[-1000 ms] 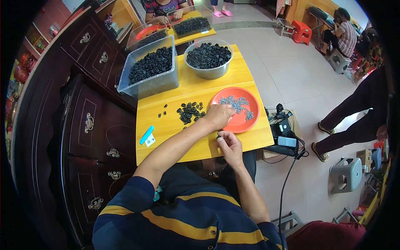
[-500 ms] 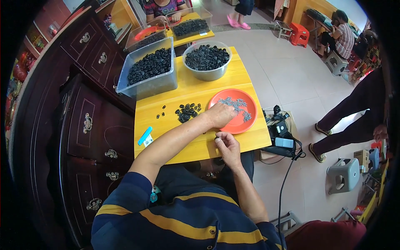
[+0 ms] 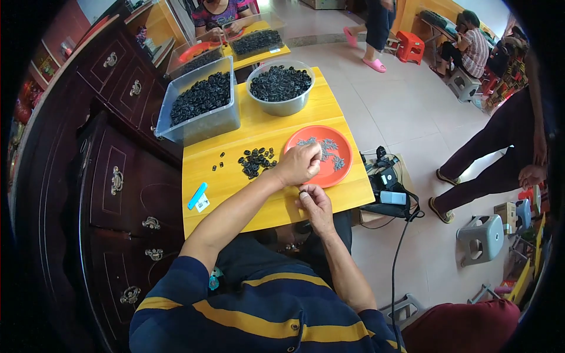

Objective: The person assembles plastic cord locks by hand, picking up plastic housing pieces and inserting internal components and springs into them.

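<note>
My left hand (image 3: 300,164) is curled closed over the near left part of a round orange plate (image 3: 337,175). Its fingertips are turned away, so whatever they hold is hidden. Small grey pin-like pieces (image 3: 338,162) lie scattered in the plate. Just below, at the table's near edge, my right hand (image 3: 316,207) pinches a small black piece (image 3: 303,195) between thumb and fingers. Left of the plate is a loose pile of small black oval pieces (image 3: 255,162), with a few single ones (image 3: 222,155) farther left.
A clear rectangular bin (image 3: 203,126) and a round tub (image 3: 281,107), both full of black pieces, stand at the yellow table's (image 3: 247,206) far side. A blue-handled tool (image 3: 198,196) lies left. Dark drawers (image 3: 135,194) flank the left; a black bag (image 3: 385,209) sits right.
My left hand has drawn its fingers up from the grey pieces and curled them. My right hand keeps its pinch. A person in pink slippers has stepped to the right in the background.
</note>
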A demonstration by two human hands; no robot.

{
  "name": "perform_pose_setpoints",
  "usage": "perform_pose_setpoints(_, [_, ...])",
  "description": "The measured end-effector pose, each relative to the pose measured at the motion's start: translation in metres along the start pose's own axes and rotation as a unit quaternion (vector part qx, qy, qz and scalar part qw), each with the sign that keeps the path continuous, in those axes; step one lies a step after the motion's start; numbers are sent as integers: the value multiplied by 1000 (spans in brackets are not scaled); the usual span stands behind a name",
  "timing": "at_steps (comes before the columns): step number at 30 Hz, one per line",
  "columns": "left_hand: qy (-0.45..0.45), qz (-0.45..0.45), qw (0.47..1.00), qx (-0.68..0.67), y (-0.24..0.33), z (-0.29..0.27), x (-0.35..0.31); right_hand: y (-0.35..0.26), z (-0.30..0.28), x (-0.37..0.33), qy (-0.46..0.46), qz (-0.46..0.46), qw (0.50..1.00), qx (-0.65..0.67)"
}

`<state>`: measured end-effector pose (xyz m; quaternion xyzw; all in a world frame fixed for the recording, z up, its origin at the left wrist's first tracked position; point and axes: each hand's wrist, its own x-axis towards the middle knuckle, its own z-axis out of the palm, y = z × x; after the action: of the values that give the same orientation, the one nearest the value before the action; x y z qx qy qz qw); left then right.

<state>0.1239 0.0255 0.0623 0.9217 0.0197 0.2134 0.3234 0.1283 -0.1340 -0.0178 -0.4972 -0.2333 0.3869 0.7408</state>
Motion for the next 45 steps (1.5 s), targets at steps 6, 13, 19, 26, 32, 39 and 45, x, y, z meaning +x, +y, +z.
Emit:
perform_pose_setpoints(6, [34, -54, 995, -82, 15, -9, -29, -13, 2, -2, 16, 28, 995, 89])
perform_pose_setpoints(13, [11, -75, 990, -115, 31, -23, -61, -25, -3, -5, 28, 63, 993, 99])
perform_pose_setpoints(19, [-11, -88, 994, -71, 39, -29, -78, -25, 6, -7, -13, 86, 995, 56])
perform_pose_setpoints(26, [-57, -28, 995, 80, 53, -43, -87, -21, 10, -9, -53, 131, 989, 47])
perform_pose_setpoints(32, [-38, -33, 998, 35, 58, -47, -93, -24, 10, -7, -77, 132, 987, 52])
perform_pose_setpoints(39, [43, -141, 980, -130, 43, -33, -108, -19, 22, -6, -52, 97, 994, 9])
perform_pose_setpoints(45, [113, -201, 941, -247, 24, -19, -127, -5, 29, -8, -43, 69, 996, 26])
